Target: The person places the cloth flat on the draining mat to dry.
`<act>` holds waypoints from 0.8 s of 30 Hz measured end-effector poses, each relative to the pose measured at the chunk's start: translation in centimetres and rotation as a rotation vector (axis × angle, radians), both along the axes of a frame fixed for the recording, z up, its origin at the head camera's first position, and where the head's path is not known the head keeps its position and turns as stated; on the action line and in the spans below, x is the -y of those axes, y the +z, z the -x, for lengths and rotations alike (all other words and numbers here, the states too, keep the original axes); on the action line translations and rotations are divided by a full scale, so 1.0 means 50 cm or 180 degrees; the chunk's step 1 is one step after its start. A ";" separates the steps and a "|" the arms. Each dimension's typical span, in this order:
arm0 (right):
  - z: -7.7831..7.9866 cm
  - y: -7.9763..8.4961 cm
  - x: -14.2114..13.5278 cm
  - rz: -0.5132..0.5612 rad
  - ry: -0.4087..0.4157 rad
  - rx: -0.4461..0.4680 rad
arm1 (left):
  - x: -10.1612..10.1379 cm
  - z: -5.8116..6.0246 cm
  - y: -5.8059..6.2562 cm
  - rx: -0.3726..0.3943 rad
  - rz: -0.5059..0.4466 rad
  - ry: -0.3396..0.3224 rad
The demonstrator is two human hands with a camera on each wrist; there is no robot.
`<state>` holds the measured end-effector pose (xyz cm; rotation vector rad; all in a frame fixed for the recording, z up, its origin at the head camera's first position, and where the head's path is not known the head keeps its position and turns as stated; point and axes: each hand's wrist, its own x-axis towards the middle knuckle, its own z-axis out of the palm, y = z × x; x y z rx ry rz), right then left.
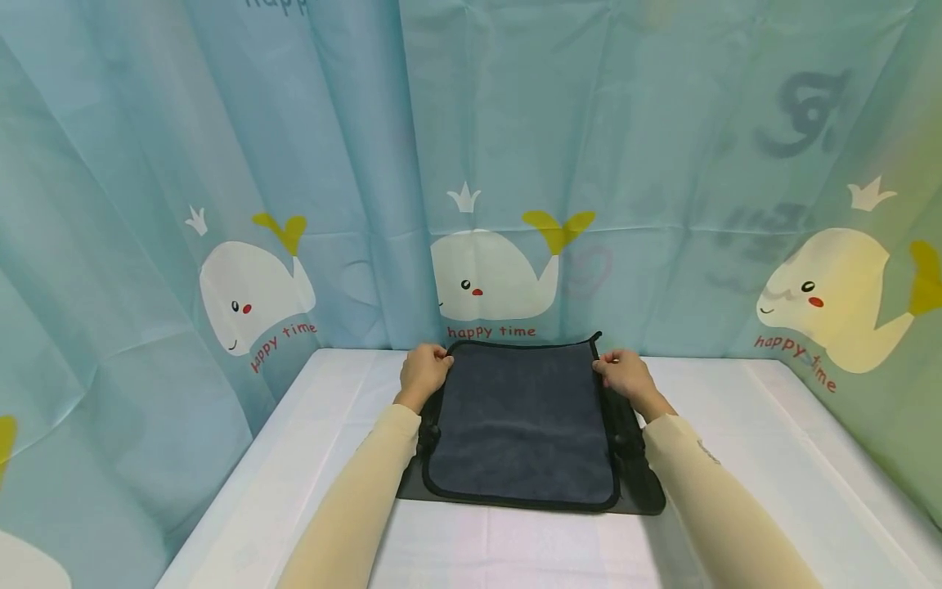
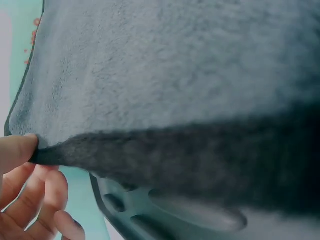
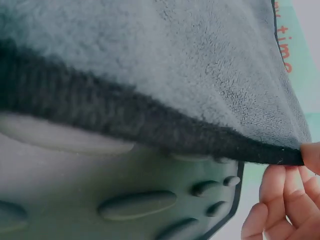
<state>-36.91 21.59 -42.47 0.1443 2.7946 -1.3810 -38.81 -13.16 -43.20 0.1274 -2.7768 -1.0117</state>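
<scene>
A dark grey plush cloth (image 1: 526, 421) with black edging spreads over a dark board (image 1: 643, 491) with raised oval bumps. My left hand (image 1: 424, 374) pinches the cloth's far left corner between thumb and fingers. On the opposite side, my right hand (image 1: 627, 376) pinches the right edge just below the far corner, whose tip sticks up. Close up in the left wrist view, the left thumb (image 2: 19, 149) lies over the edging. Oval bumps (image 3: 137, 205) show under the raised cloth edge in the right wrist view. Most of the board is hidden by the cloth.
The board lies on a table with a white cover (image 1: 331, 409). Behind and at both sides hangs a blue-green curtain (image 1: 353, 164) printed with whales, close against the table's far edge.
</scene>
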 end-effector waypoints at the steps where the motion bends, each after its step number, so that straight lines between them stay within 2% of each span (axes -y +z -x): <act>1: 0.001 -0.001 0.000 -0.0001 0.0033 -0.0016 | 0.000 0.000 0.000 0.0001 -0.0004 0.0010; 8: 0.004 -0.028 -0.004 -0.0300 0.0377 0.0182 | 0.002 -0.003 -0.013 0.0252 0.0172 -0.0078; 13: 0.004 -0.034 -0.006 -0.0405 0.0345 0.0183 | 0.004 -0.004 -0.015 0.0265 0.0197 -0.0089; 19: 0.006 -0.024 -0.004 -0.0405 0.0263 0.0000 | 0.006 0.001 -0.008 0.0168 0.0132 -0.0010; 24: 0.008 -0.023 -0.003 -0.0332 0.0243 -0.0028 | 0.010 0.002 -0.010 0.0188 0.0094 0.0018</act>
